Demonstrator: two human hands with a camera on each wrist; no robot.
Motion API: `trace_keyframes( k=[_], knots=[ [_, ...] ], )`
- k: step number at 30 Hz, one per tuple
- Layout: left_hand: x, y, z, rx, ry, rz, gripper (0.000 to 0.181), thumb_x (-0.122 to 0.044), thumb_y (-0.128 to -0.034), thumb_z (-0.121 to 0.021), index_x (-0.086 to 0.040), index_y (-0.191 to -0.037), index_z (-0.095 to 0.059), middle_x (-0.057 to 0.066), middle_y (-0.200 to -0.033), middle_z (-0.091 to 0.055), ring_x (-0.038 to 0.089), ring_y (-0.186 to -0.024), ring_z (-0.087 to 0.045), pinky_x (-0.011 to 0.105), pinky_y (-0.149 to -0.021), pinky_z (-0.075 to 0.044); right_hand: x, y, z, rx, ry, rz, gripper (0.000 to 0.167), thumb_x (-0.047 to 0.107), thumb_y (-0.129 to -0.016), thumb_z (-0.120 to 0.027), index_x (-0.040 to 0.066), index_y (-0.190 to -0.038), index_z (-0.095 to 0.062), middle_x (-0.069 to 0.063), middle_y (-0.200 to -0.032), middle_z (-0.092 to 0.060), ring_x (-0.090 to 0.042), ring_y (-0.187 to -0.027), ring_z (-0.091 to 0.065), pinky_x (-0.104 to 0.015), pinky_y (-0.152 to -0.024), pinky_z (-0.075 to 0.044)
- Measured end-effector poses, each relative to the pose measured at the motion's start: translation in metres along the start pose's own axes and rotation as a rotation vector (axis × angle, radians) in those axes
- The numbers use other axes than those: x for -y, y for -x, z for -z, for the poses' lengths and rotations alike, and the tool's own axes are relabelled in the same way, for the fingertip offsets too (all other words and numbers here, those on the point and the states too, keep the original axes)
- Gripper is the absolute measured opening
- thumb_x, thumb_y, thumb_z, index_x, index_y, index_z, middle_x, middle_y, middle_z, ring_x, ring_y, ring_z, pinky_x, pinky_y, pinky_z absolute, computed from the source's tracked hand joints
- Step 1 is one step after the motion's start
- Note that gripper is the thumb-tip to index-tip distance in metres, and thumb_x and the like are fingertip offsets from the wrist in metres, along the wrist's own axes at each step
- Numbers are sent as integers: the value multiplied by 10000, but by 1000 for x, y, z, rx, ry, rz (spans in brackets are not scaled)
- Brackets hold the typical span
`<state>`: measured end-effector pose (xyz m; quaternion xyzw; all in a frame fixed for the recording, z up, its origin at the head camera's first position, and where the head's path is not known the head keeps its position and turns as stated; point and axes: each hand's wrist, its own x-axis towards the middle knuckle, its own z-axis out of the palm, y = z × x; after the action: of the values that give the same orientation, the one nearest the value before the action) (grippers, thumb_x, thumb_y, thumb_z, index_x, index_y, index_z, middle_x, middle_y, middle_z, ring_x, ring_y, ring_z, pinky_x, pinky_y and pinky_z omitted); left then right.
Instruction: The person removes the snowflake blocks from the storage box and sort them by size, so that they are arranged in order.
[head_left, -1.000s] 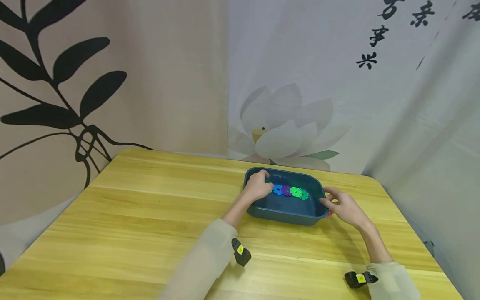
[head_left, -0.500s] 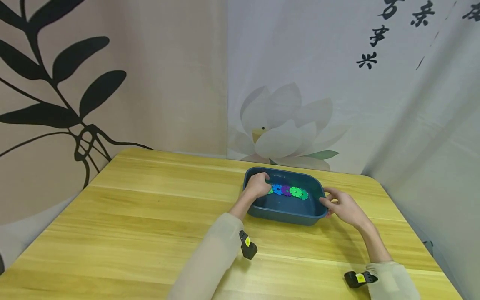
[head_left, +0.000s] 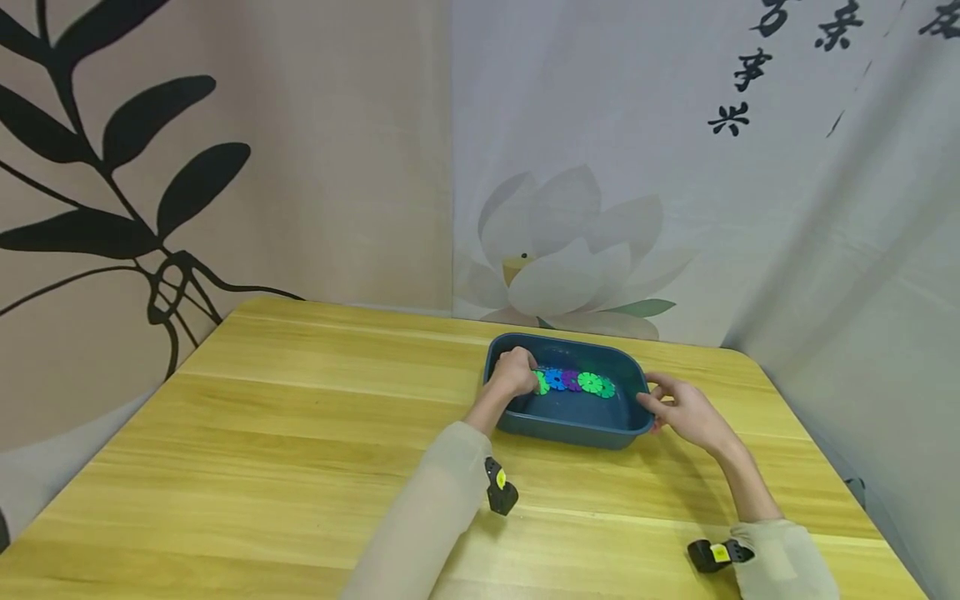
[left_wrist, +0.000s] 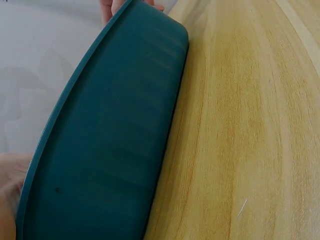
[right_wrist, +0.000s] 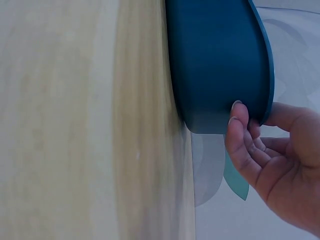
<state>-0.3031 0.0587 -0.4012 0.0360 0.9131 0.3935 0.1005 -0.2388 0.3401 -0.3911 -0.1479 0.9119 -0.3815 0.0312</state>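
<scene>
A dark teal tub [head_left: 570, 431] stands on the wooden table, with a row of flat, flower-shaped plastic pieces [head_left: 590, 383] in green, purple and blue on its floor. My left hand [head_left: 514, 372] reaches over the left side into the tub, by a bright green piece at the row's left end; its fingertips are hidden. In the left wrist view the tub's wall [left_wrist: 105, 125] covers most of that hand. At the tub's right end my right hand [head_left: 692, 414] grips the rim; the right wrist view shows this hand [right_wrist: 280, 160] with its fingers curled against the outer wall.
The wooden table [head_left: 300, 433] extends left and in front of the tub. Behind it hangs a curtain [head_left: 360, 167] printed with leaves, a lotus and characters. A black wrist camera [head_left: 501, 487] sits on the left cuff, another [head_left: 716, 555] on the right.
My left hand has shifted slightly lower into the tub, and its forearm has moved right. More of the left-end green piece shows. My right hand has stayed at the rim.
</scene>
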Motion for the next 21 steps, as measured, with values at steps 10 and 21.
trace_keyframes(
  k=[10,21],
  knots=[
    [0,-2,-1,-35,63,20,147,-34,-891,-736,-16,-1036,-744,92,-1042,-686,219,-908,-607,357,-812,-556,0,-1,1,-3,2,-3,570,184,-1039,-591,-135,-1460,-375,-84,-869,-619,-276,-661,-683,-271,-782,-524],
    [1,-3,-2,-70,132,-4,60,-64,-912,-740,-13,-938,-725,65,-868,-669,155,-676,-663,314,-750,-570,1,0,0,-3,0,-8,577,195,-1044,-584,-129,-1468,-366,-87,-888,-619,-259,-667,-682,-283,-780,-526]
  ],
)
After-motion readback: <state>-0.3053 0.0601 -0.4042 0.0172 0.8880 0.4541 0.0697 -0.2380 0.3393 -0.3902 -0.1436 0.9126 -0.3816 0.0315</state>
